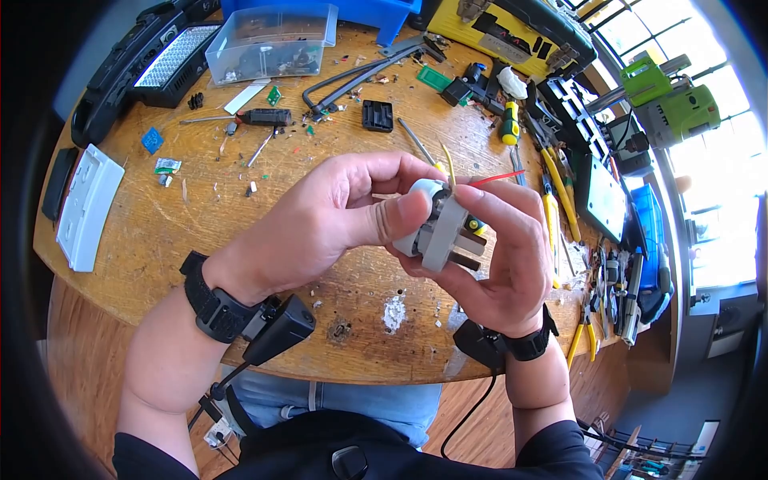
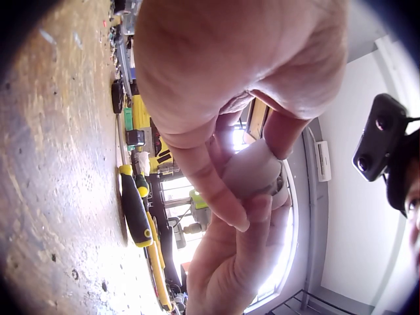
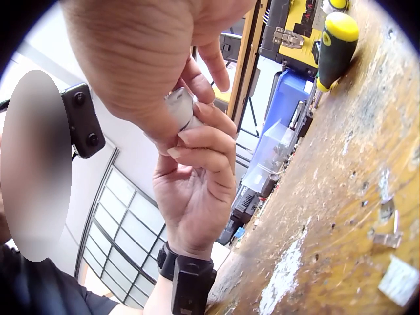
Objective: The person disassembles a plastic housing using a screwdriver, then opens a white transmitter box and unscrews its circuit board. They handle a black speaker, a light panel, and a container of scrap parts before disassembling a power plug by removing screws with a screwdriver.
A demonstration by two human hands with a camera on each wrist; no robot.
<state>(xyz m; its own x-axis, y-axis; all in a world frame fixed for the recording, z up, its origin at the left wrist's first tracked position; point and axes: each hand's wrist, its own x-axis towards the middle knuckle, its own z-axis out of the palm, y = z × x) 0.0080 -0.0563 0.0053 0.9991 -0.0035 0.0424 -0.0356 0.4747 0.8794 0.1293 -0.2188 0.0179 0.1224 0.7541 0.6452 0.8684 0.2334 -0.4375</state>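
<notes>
Above the bench, both hands grip a white-and-grey plug [image 1: 445, 234] with flat metal prongs pointing to the right. A red wire [image 1: 498, 178] and a yellowish wire [image 1: 449, 164] stick out at its top. My left hand [image 1: 324, 204] pinches the plug's left side, thumb across the near face. My right hand [image 1: 512, 256] holds the other side, its fingertips close to where the wires emerge. In the left wrist view, the rounded white housing [image 2: 252, 169] shows between the fingers. The right wrist view shows a small part of the white housing [image 3: 178, 108]; fingers hide the rest.
A black-and-yellow screwdriver [image 2: 135, 209] lies on the bench behind the hands. Farther back are a hacksaw [image 1: 352, 80], a clear plastic bin [image 1: 268, 48] and a small black case [image 1: 378, 116]. Yellow-handled pliers [image 1: 564, 192] and other tools line the right side. Scraps litter the wooden bench [image 1: 360, 352].
</notes>
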